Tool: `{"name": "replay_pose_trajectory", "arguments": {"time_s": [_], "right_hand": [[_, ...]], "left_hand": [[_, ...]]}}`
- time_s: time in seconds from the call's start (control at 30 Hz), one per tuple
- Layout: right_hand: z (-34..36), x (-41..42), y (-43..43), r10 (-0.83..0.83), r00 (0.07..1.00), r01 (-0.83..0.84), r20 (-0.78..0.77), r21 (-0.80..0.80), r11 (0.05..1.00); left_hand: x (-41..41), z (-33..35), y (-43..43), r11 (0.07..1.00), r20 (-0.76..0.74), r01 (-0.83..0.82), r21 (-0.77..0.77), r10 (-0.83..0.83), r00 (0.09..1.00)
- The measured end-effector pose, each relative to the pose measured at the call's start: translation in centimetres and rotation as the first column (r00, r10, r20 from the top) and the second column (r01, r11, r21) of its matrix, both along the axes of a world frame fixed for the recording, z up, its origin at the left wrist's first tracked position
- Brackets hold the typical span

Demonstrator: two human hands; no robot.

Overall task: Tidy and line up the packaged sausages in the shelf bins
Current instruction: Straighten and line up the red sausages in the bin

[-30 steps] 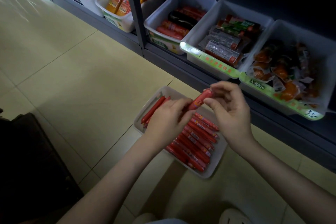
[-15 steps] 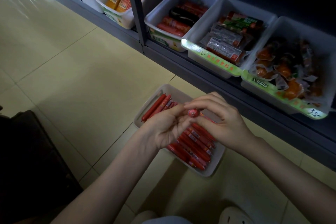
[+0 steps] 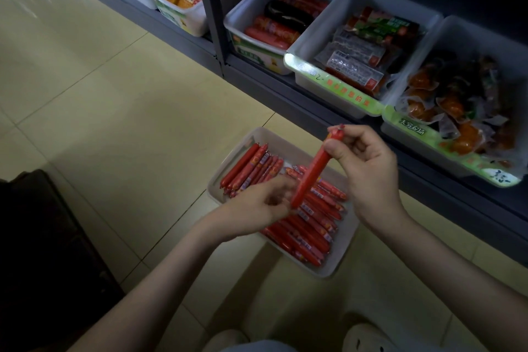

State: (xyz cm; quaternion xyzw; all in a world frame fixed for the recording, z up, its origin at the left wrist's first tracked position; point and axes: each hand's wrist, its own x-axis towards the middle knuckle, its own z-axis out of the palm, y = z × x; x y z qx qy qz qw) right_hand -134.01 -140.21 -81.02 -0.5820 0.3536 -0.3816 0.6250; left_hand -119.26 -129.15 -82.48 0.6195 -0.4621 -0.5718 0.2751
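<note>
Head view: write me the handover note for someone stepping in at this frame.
Right hand pinches the upper end of one red sausage, tilted above the floor bin.
Left hand is at its lower end; grip blurred.
Done: most binned sausages lie in two roughly parallel groups.
Left: lay the held one in line; straighten the few askew ones near the middle.

the left hand [image 3: 257,206] is appearing blurred, so it is not possible to tell if its fingers are gripping the lower end of the sausage [image 3: 311,174]. this hand and the right hand [image 3: 368,177] are covering the middle of the floor bin [image 3: 337,263]. the right picture edge is cutting off the last shelf bin [image 3: 463,34].
</note>
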Motion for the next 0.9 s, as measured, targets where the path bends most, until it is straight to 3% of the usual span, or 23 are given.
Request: {"name": "replay_pose_trajectory", "arguments": {"time_s": [0.1, 0.17, 0.23, 0.33, 0.43, 0.5, 0.53, 0.67, 0.8, 0.9], "right_hand": [[-1.8, 0.5, -1.4, 0.003, 1.0, 0.0, -0.029, 0.119, 0.993], [-3.6, 0.5, -2.4, 0.088, 0.993, -0.073, -0.079, 0.184, 0.98], [-6.3, 0.1, -3.2, 0.221, 0.923, -0.188, -0.315, 0.132, 0.973], [-11.3, -0.6, -3.5, 0.36, 0.674, -0.331, -0.644, 0.172, 0.928], [-16.0, -1.2, -2.4, 0.35, 0.302, -0.511, -0.887, 0.159, 0.845], [-17.8, -1.6, -1.3, 0.266, 0.121, -0.569, -0.956, 0.153, 0.808], [-18.2, -1.7, -0.9, 0.241, 0.086, -0.566, -0.967, 0.151, 0.811], [-18.4, -2.1, -1.3, 0.302, 0.117, -0.551, -0.946, 0.192, 0.813], [-18.0, -2.3, -2.0, 0.409, 0.089, -0.574, -0.908, 0.289, 0.766], [-17.4, -2.4, -2.2, 0.459, 0.15, -0.547, -0.876, 0.313, 0.776]], "left_hand": [[0.5, -1.1, -0.1, 0.999, 0.177, 0.012, -0.041, -0.005, 0.984], [1.2, -2.2, -0.6, 0.999, 0.298, 0.021, -0.031, -0.011, 0.955], [2.3, -3.9, -1.2, 0.999, 0.427, -0.004, -0.037, 0.02, 0.904], [4.5, -7.4, -2.6, 0.99, 0.661, -0.141, -0.017, 0.117, 0.742], [6.5, -10.6, -3.5, 0.966, 0.82, -0.259, 0.027, 0.127, 0.558], [7.1, -12.1, -3.7, 0.957, 0.854, -0.26, 0.127, 0.028, 0.52], [7.1, -12.7, -3.8, 0.952, 0.856, -0.257, 0.164, -0.008, 0.517], [7.0, -13.8, -4.6, 0.945, 0.856, -0.209, 0.253, -0.118, 0.503], [6.9, -13.6, -4.6, 0.907, 0.826, -0.023, 0.42, -0.371, 0.423], [6.7, -13.5, -4.2, 0.897, 0.825, -0.061, 0.438, -0.375, 0.423]]}}
